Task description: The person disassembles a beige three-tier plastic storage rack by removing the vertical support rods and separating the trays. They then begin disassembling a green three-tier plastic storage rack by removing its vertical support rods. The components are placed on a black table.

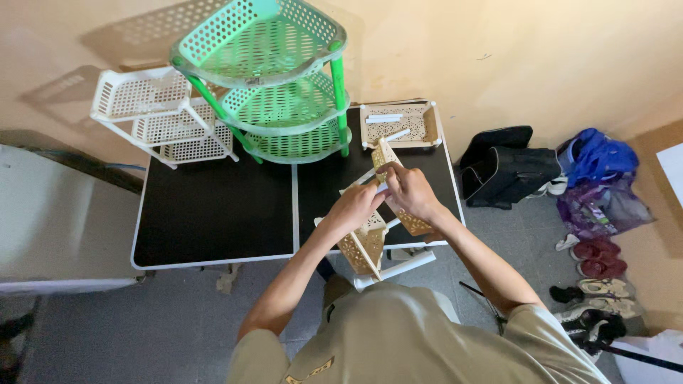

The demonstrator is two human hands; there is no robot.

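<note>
The left hand [356, 205] and right hand [409, 190] are both closed around the beige perforated plastic rack [370, 242], which is held tilted above the front edge of the black folding table [213, 213]. The fingers wrap its white corner posts [398, 268]. The rack appears light, thin-walled and somewhat flexible, so the best hold is probably at the posts or tray rims rather than the lattice. A loose beige tray [398, 124], a green corner rack [277, 78] and a white rack [160, 114] stand behind.

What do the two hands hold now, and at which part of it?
Both hands grip a beige rack with white poles: the left hand at a pole near its middle, the right hand on the upper tray's edge.
</note>
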